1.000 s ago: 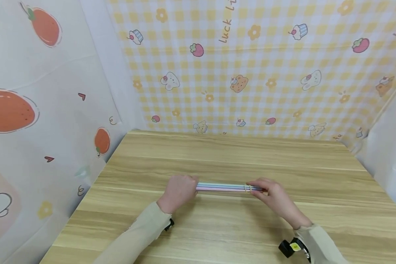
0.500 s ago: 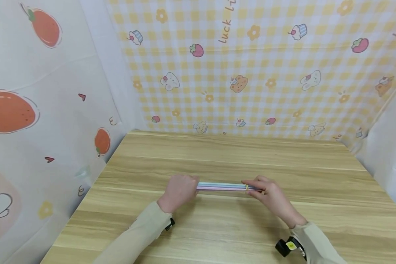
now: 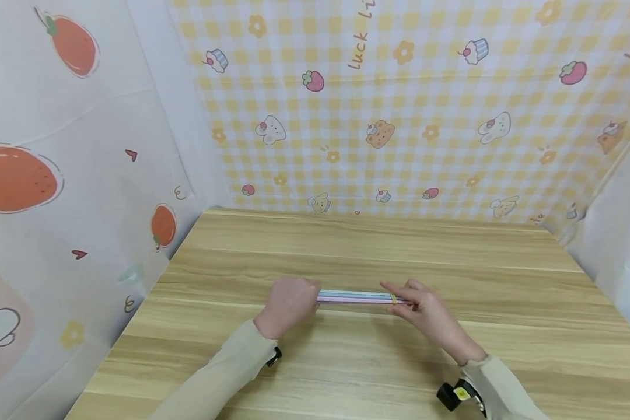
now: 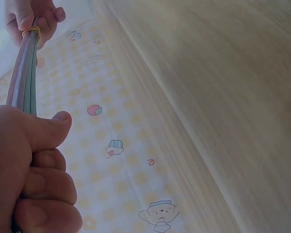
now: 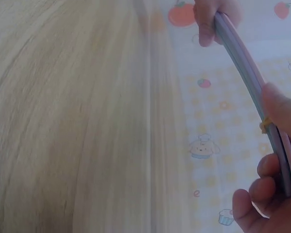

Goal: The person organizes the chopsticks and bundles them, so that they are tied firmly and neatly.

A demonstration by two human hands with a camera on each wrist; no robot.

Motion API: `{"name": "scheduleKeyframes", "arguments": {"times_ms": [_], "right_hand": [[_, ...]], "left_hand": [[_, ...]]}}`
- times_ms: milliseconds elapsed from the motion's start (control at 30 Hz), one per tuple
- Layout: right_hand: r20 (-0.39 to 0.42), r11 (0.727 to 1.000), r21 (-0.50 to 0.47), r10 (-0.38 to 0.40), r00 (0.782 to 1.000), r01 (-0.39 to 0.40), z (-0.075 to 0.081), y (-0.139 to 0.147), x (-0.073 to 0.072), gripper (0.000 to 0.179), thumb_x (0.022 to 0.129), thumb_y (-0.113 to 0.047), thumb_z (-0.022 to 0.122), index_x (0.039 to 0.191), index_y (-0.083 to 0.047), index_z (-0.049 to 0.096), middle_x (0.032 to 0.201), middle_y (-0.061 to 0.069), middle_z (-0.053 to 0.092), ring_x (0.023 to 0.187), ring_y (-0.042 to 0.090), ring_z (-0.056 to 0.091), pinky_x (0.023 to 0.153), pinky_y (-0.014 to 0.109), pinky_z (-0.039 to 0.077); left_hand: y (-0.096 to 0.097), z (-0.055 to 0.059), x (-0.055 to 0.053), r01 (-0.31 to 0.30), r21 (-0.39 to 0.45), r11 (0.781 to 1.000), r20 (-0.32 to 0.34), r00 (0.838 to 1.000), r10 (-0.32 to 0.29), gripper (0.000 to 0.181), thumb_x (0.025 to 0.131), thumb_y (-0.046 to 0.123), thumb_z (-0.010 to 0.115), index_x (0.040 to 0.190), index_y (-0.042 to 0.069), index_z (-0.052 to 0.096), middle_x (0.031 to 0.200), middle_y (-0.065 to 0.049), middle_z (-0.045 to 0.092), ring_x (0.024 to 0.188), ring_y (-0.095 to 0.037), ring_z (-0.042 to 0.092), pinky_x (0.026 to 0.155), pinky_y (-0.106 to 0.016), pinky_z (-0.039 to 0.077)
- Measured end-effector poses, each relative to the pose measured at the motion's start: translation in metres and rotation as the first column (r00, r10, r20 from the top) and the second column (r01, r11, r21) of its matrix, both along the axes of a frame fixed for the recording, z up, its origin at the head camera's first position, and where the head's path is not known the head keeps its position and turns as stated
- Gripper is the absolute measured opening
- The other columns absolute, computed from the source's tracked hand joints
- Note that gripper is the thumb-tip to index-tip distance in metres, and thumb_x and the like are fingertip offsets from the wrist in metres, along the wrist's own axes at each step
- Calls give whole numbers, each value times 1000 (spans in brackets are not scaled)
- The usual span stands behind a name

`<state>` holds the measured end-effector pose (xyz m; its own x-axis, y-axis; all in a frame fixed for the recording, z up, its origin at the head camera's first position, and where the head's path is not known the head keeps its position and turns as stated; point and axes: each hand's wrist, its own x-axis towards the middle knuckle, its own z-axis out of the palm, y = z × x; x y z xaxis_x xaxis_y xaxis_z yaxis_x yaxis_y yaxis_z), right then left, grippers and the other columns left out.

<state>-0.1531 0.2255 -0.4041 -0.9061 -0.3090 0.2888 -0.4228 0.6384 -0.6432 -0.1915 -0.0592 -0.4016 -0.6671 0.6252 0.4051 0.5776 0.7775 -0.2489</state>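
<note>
Now, on the left, the left hand [image 3: 290,303] is curled in a fist round the sticks [image 3: 353,296], hiding their left ends. From there their long axis runs right, almost level, across the gap between the hands, seemingly held above the table [image 3: 346,373]. Near the right end a band [image 3: 394,298] circles them, well apart from the left hand and between the thumb and forefinger of the right hand [image 3: 424,308], the nearer one, which holds that end with its thumb on the person's side.

Screened booth [image 3: 121,116], cartoon-print gingham backdrop [image 3: 436,105], wood-grain table [image 3: 378,245]
</note>
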Motion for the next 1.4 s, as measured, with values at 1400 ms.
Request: {"name": "scheduleKeyframes", "arguments": {"times_ms": [1400], "right_hand": [[-341, 979, 195, 16, 940, 54, 0, -11, 4, 43, 72, -10, 79, 114, -10, 70, 71, -12, 50, 58, -5, 35, 47, 13, 36]], "left_hand": [[2, -1, 1, 5, 16, 1000, -11, 1000, -5, 27, 72, 20, 73, 57, 17, 51, 45, 9, 36, 42, -4, 19, 33, -19, 19]]}}
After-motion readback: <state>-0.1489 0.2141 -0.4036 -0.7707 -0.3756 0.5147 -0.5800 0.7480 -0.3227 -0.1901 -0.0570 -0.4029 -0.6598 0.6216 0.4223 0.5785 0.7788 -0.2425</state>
